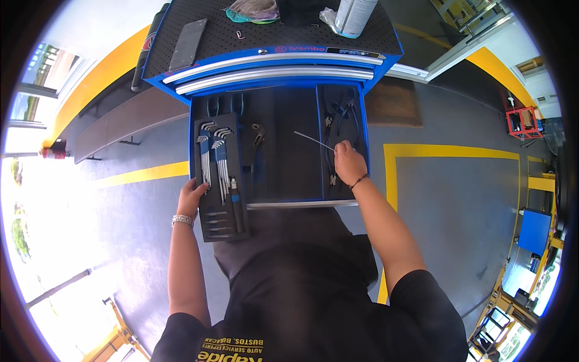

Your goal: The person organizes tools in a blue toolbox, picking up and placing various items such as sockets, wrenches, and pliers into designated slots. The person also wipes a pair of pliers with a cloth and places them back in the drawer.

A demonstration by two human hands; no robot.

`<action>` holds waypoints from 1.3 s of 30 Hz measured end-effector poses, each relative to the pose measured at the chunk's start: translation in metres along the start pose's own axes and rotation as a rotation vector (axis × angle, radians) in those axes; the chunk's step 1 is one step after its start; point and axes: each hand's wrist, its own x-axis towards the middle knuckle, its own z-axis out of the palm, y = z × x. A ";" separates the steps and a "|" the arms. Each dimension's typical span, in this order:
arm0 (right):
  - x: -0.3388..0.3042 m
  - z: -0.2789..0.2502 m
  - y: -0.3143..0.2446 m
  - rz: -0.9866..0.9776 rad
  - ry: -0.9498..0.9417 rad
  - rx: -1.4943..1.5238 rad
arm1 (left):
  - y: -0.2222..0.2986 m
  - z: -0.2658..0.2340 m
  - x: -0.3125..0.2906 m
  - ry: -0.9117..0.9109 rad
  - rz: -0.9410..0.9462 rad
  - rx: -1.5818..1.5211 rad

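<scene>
My left hand (194,194) is closed on the left edge of a dark foam tool tray (218,221), which rests tilted over the left part of an open drawer and juts past its front. In the tray lie two sets of hex keys (221,160), a dark-handled tool (236,205) and several slim tools below. Pinched in my right hand (350,163) is a thin pale strip (312,139), its free end pointing left over the drawer. Pliers (345,117) lie in the right compartment beside that hand. Adjustable pliers (257,137) lie just right of the tray.
The open drawer (289,175) belongs to a blue tool cabinet (386,60). On its top are a dark flat plate (188,43), a rag (253,11) and a spray can (354,18). A long bench (129,120) stands at left; yellow lines (452,148) mark the floor.
</scene>
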 end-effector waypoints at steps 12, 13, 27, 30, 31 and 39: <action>-0.052 0.003 -0.058 0.148 0.186 0.419 | 0.144 0.178 0.107 0.180 0.862 1.045; -0.052 0.002 -0.059 0.148 0.180 0.447 | 0.154 0.186 0.130 0.164 0.841 1.178; -0.055 -0.004 -0.054 0.204 0.153 0.715 | 0.160 0.201 0.220 -0.004 0.830 1.552; -0.057 -0.002 -0.054 0.235 0.152 0.720 | 0.165 0.203 0.220 -0.033 0.874 1.655; -0.057 -0.003 -0.053 0.246 0.153 0.724 | 0.165 0.203 0.220 -0.068 0.871 1.694; -0.061 0.011 -0.037 0.459 0.237 0.947 | 0.183 0.238 0.119 -0.060 0.867 0.875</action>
